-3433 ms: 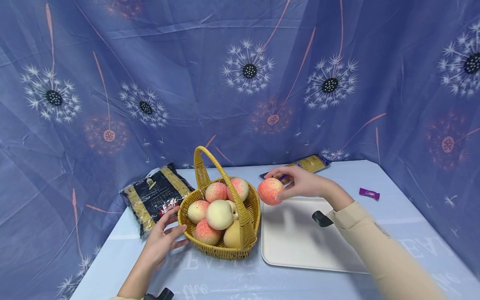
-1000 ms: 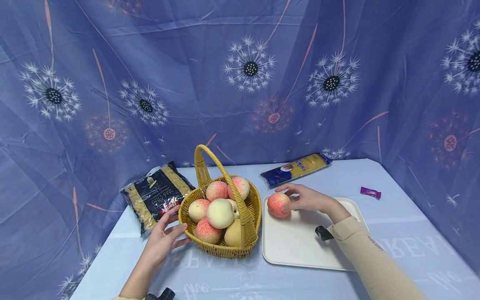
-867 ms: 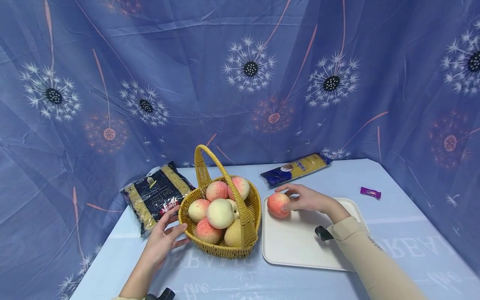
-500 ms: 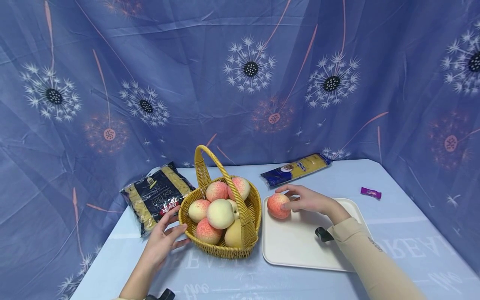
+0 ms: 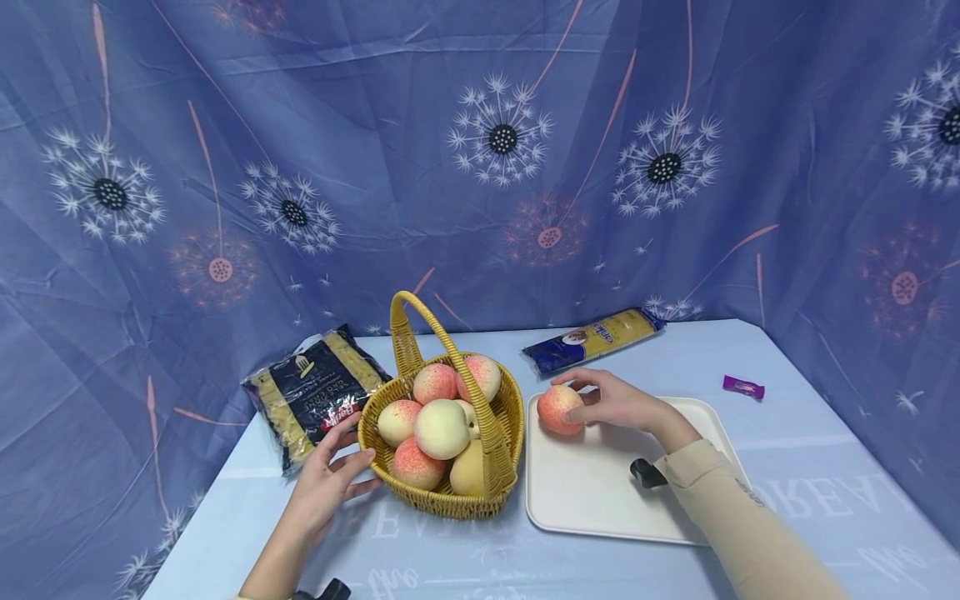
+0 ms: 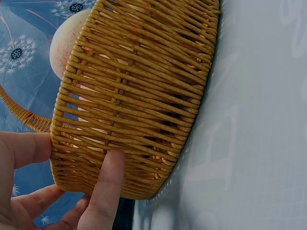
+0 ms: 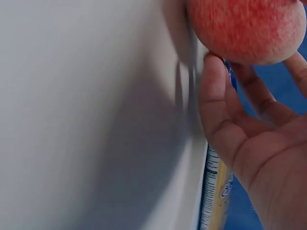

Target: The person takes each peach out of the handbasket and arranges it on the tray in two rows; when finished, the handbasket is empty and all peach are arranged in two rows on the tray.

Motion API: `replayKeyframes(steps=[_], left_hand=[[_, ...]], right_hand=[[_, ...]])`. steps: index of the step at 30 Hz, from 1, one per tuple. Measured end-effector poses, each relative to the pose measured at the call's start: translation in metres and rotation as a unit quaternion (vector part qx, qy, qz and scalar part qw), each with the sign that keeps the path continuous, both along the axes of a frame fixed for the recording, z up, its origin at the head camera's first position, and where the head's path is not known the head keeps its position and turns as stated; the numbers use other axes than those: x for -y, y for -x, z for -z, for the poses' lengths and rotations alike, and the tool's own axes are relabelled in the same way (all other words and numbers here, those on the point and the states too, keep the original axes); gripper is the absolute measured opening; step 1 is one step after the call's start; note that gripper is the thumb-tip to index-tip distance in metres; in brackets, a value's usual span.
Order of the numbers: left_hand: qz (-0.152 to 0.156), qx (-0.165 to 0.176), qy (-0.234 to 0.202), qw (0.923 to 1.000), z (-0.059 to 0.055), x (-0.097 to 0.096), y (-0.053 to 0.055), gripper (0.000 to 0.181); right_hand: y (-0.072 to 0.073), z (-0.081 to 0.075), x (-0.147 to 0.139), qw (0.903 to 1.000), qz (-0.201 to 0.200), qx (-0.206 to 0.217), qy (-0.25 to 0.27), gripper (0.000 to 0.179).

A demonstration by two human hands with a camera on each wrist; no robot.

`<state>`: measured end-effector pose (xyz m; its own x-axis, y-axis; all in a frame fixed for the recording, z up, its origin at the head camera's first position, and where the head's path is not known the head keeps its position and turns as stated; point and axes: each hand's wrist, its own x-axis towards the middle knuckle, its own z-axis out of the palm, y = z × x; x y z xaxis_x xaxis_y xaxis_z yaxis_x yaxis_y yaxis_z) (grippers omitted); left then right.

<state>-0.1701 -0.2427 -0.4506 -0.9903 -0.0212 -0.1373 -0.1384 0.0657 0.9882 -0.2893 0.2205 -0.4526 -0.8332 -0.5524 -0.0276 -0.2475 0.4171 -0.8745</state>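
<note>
My right hand (image 5: 621,406) holds a red-and-yellow peach (image 5: 557,410) by its fingertips, low at the far left corner of a white tray (image 5: 592,496). In the right wrist view, that peach (image 7: 244,28) has fingers around its lower side; whether it touches the tray is unclear. My left hand (image 5: 321,483) rests against the left side of a yellow wicker basket (image 5: 442,505) heaped with several peaches. The left wrist view has the thumb at the rim and a straight finger (image 6: 106,184) on the woven wall (image 6: 134,96).
A dark bag of pasta (image 5: 318,387) lies left behind the basket. Behind the tray is a blue-and-yellow pasta packet (image 5: 596,340). A small purple wrapped sweet (image 5: 743,387) sits on the right. The basket's tall handle (image 5: 442,333) arches above the peaches.
Since the oldest frame, my right hand has lowered the peach from beside the basket rim to the tray's far left corner. Over the last second it has hardly moved; my left hand stays put.
</note>
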Motion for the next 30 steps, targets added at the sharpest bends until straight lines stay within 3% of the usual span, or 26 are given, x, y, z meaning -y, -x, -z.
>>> replayKeyframes(steps=[9, 21, 30], left_hand=[[0.003, 0.001, -0.007, 1.0000, -0.0016, 0.0006, -0.0001, 0.070], [-0.001, 0.003, -0.006, 1.0000, 0.0003, 0.0002, 0.0006, 0.070], [-0.001, 0.003, -0.006, 1.0000, 0.0000, 0.0002, 0.0001, 0.070]], right_hand=[[0.0008, -0.0016, 0.0055, 0.9962, 0.013, -0.078, -0.036, 0.063], [-0.0016, -0.0047, 0.0072, 0.9989, -0.010, -0.045, -0.010, 0.058], [-0.0009, 0.0022, 0.0084, 0.9940, 0.032, -0.100, -0.032, 0.066]])
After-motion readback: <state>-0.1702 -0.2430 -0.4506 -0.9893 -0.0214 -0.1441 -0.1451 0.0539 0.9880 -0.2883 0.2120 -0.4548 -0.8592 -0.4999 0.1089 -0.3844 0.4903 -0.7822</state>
